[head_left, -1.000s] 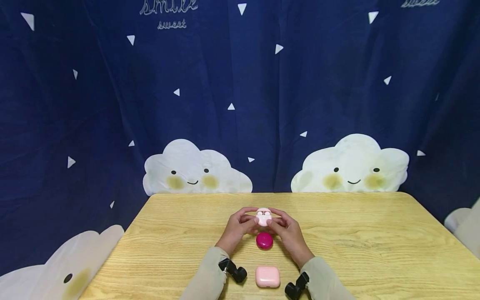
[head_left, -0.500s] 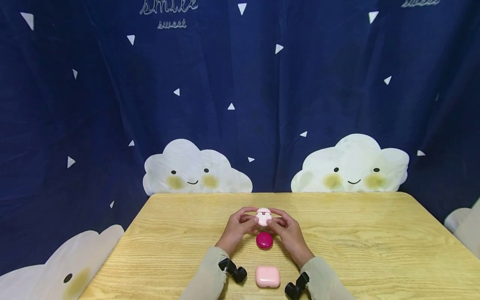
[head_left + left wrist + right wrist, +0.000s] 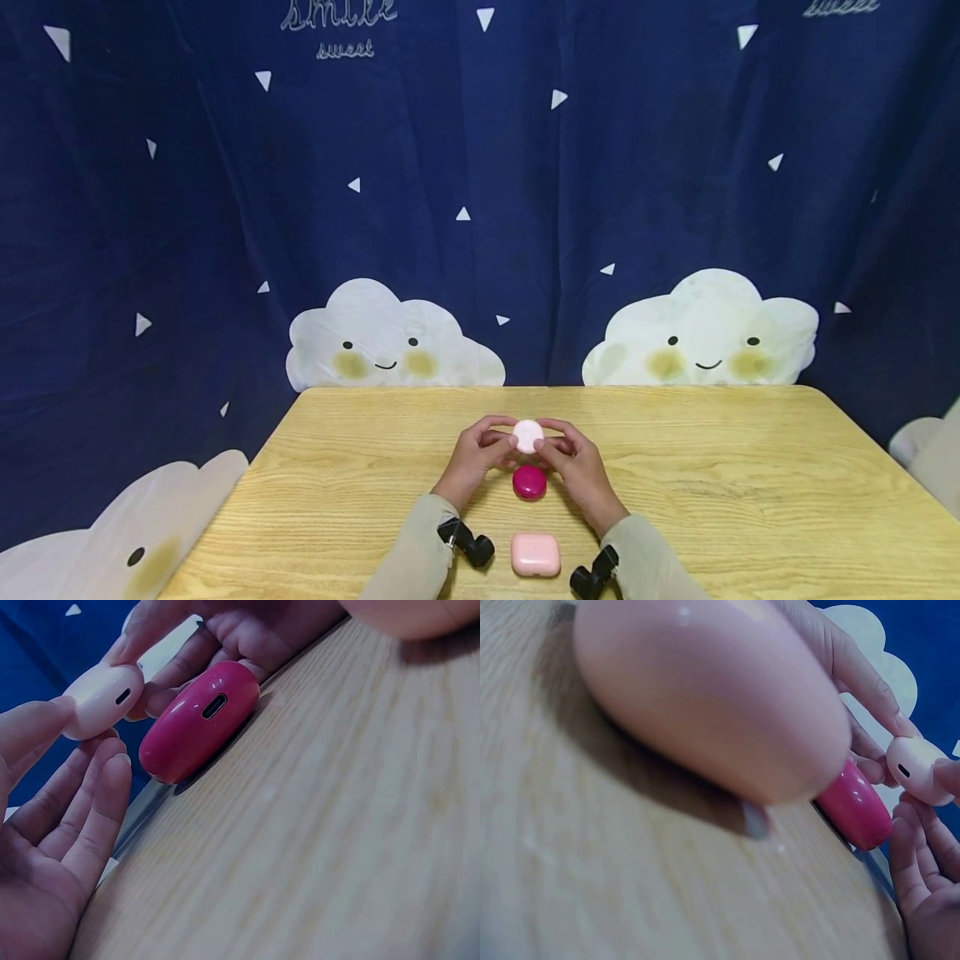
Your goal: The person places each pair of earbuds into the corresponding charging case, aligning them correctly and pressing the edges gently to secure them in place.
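A small round pale pink earbud case [image 3: 528, 436] is raised above the table between both hands, its lid closed. My left hand [image 3: 474, 457] pinches it on the left with thumb and fingertips. On the other side, my right hand [image 3: 579, 468] grips it the same way. A charging slot shows on the pale case [image 3: 105, 697] in the left wrist view. Just below the hands, a glossy magenta round case [image 3: 529, 482] lies on the table, a port in its side.
Nearer to me, a pink rectangular earbud case [image 3: 536, 554] lies between the forearms; it looms large in the right wrist view. The wooden table [image 3: 360, 467] ends at a dark blue curtain [image 3: 510, 167] with cloud prints.
The pale case's lid was open one second ago with earbuds showing inside, then came partly down, and is now closed. Both hands have stayed in place.
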Available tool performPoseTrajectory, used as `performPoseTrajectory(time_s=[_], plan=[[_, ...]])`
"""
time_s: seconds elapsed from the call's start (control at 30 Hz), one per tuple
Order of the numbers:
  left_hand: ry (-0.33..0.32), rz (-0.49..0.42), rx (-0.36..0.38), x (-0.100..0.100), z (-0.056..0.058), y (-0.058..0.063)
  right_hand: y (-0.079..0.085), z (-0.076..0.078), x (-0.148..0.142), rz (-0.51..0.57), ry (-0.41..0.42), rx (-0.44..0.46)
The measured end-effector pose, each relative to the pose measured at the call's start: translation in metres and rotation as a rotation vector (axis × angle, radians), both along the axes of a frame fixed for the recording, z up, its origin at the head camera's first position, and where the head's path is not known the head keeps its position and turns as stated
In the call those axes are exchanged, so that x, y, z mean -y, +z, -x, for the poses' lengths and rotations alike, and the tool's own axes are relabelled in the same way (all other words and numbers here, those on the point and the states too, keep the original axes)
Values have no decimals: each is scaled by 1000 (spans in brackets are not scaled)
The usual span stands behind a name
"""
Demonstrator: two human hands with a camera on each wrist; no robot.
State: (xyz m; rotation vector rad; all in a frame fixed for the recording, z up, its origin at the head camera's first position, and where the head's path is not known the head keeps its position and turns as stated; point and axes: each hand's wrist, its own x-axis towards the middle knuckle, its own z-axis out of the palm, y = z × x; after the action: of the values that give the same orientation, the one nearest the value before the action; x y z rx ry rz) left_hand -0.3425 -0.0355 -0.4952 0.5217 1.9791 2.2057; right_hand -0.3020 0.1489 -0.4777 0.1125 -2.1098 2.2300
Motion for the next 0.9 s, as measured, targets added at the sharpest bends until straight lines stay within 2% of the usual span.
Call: performPoseTrajectory(time_s=[0.13, 0.33, 0.47, 0.9], plan=[[3, 3, 6, 0, 1, -1, 5, -3, 1, -3, 6, 0], [13, 6, 17, -1, 0, -1, -14, 8, 0, 2, -28, 3], [17, 8, 11, -1, -1, -3, -21, 11, 0, -14, -50, -16], [58, -11, 61, -1, 6, -2, -18, 15, 0, -53, -82, -36]])
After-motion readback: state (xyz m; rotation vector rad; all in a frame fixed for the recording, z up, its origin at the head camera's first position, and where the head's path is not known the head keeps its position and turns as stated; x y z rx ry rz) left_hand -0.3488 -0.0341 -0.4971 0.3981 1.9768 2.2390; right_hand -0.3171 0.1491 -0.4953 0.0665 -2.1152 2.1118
